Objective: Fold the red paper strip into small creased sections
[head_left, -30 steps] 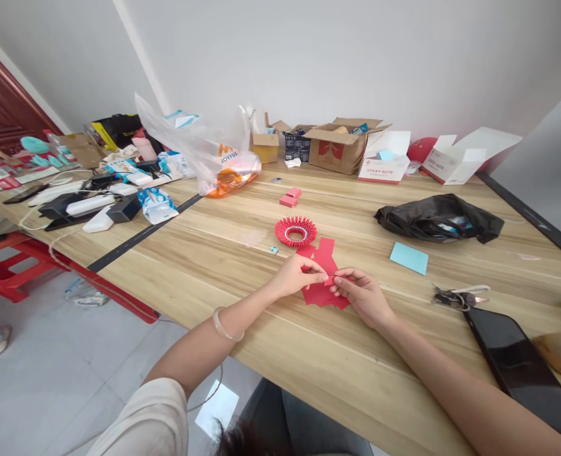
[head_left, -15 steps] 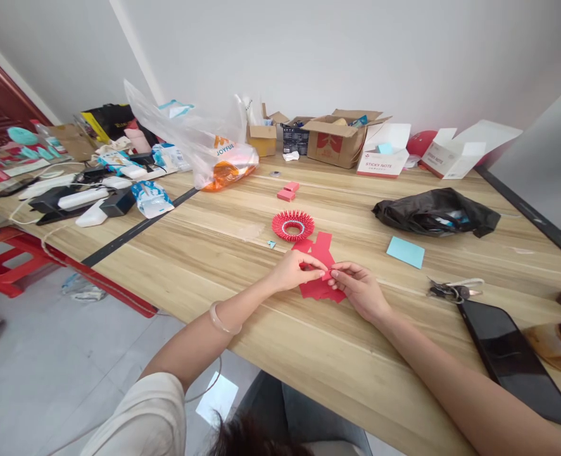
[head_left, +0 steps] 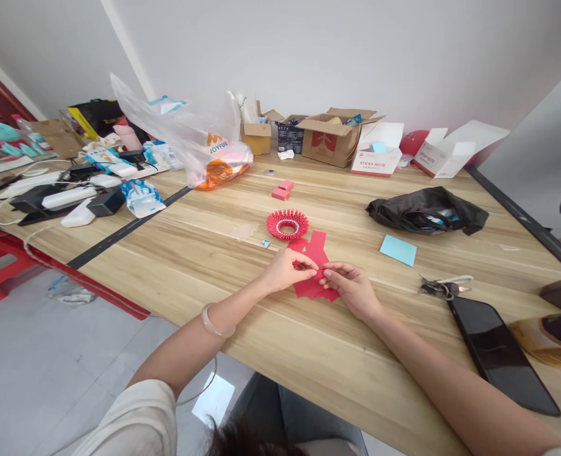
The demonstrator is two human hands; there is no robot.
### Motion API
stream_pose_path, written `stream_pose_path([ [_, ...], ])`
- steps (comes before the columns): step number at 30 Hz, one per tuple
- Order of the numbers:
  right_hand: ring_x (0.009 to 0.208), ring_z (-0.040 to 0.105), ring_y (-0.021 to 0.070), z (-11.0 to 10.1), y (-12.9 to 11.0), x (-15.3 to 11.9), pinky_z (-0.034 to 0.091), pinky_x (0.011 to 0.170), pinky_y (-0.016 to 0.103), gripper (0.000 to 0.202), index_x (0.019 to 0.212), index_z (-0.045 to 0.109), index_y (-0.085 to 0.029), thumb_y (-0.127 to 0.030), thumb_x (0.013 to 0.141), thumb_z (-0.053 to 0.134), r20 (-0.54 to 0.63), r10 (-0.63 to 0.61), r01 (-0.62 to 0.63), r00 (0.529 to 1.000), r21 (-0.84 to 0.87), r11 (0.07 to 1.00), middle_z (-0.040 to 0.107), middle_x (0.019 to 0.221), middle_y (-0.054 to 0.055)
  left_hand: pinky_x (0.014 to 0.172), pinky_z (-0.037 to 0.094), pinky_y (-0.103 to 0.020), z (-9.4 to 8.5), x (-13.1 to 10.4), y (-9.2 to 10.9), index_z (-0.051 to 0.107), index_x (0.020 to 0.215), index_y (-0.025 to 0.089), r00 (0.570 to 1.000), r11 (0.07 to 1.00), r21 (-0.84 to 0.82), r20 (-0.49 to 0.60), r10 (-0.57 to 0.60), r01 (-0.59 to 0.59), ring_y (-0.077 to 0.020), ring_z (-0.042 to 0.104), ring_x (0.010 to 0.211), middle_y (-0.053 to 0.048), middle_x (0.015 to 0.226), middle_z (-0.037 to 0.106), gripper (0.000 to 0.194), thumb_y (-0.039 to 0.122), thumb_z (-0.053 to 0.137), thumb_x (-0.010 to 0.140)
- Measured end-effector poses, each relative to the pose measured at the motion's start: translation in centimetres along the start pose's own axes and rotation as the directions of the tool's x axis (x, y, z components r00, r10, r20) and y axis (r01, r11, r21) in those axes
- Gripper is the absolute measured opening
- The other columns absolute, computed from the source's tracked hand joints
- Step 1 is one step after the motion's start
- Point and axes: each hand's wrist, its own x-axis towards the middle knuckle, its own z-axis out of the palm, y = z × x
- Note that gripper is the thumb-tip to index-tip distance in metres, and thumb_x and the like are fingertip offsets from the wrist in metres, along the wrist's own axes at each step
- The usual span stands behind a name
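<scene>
My left hand (head_left: 287, 269) and my right hand (head_left: 354, 290) meet over red paper sheets (head_left: 318, 242) on the table. Both pinch a small red paper piece (head_left: 321, 270) between thumb and fingers, and the fingertips cover much of it. Just beyond the sheets lies a ring of folded red paper pieces (head_left: 273, 226) with a light blue inner edge. A tiny blue folded paper piece (head_left: 266, 243) rests to the left of the sheets. Two small red paper stacks (head_left: 280, 194) sit farther back.
To the right are a light blue paper pad (head_left: 398, 250), black plastic bag (head_left: 425, 212), keys (head_left: 439, 288) and phone (head_left: 501, 354). Open boxes (head_left: 330, 139) and a clear plastic bag (head_left: 223, 161) line the back. Power strips and cables (head_left: 69, 197) crowd the left.
The view has turned slightly, so everything sits a little farther left. My hands stay together over the red sheets, with fingertips moved slightly on the small red piece.
</scene>
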Motion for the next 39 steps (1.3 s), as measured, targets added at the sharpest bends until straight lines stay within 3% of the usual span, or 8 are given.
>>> stream_pose_path([
  [9, 0.051, 0.059, 0.0111, 0.32, -0.16, -0.25, 0.046, 0.051, 0.023, 0.021, 0.075, 0.066, -0.016, -0.035, 0.069, 0.070, 0.009, -0.044, 0.045, 0.999, -0.110, 0.993, 0.067, 0.059, 0.002, 0.062, 0.044, -0.024, -0.03, 0.00, 0.61, 0.073, 0.079, 0.014, 0.999, 0.997, 0.076, 0.043, 0.029, -0.033, -0.0155, 0.062, 0.067, -0.006, 0.077, 0.072, 0.016, 0.020, 0.060, 0.073],
  [16, 0.055, 0.063, 0.0124, 0.22, -0.09, 0.00, 0.049, 0.054, 0.023, 0.020, 0.077, 0.067, -0.017, -0.032, 0.066, 0.073, 0.018, -0.015, 0.016, 1.000, -0.052, 0.999, 0.070, 0.065, 0.003, 0.058, 0.041, -0.023, 0.24, -0.06, 0.66, 0.071, 0.076, 0.013, 0.998, 0.997, 0.072, -0.069, -0.005, 0.010, -0.0140, 0.060, 0.066, -0.005, 0.075, 0.072, 0.014, 0.021, 0.061, 0.072],
  [24, 0.041, 0.056, 0.0086, 0.35, -0.64, -0.29, 0.042, 0.041, 0.019, 0.018, 0.072, 0.064, -0.015, -0.032, 0.067, 0.072, 0.042, -0.007, 0.011, 0.999, -0.100, 0.995, 0.066, 0.053, 0.000, 0.055, 0.039, -0.021, 0.25, -0.10, 0.50, 0.070, 0.075, 0.013, 1.000, 0.999, 0.052, -0.029, -0.001, 0.002, -0.0132, 0.059, 0.064, -0.004, 0.071, 0.069, 0.013, 0.021, 0.060, 0.072],
  [29, 0.050, 0.059, 0.0090, 0.22, -0.37, -0.03, 0.046, 0.051, 0.021, 0.019, 0.076, 0.066, -0.016, -0.030, 0.066, 0.073, 0.050, -0.014, 0.018, 0.999, -0.080, 0.997, 0.068, 0.060, 0.001, 0.058, 0.043, -0.022, 0.51, -0.05, 0.15, 0.070, 0.076, 0.012, 0.995, 0.999, 0.014, -0.094, -0.031, 0.032, -0.0130, 0.058, 0.062, -0.004, 0.068, 0.068, 0.015, 0.024, 0.060, 0.073],
  [39, 0.049, 0.055, 0.0081, 0.21, -0.32, 0.08, 0.042, 0.051, 0.021, 0.018, 0.073, 0.064, -0.016, -0.033, 0.071, 0.069, 0.033, -0.042, 0.044, 0.999, -0.052, 0.998, 0.065, 0.057, 0.000, 0.061, 0.045, -0.023, 0.57, 0.11, 0.33, 0.066, 0.070, 0.012, 0.995, 0.993, -0.071, -0.043, -0.093, 0.090, -0.0131, 0.059, 0.063, -0.003, 0.068, 0.067, 0.012, 0.024, 0.064, 0.068],
])
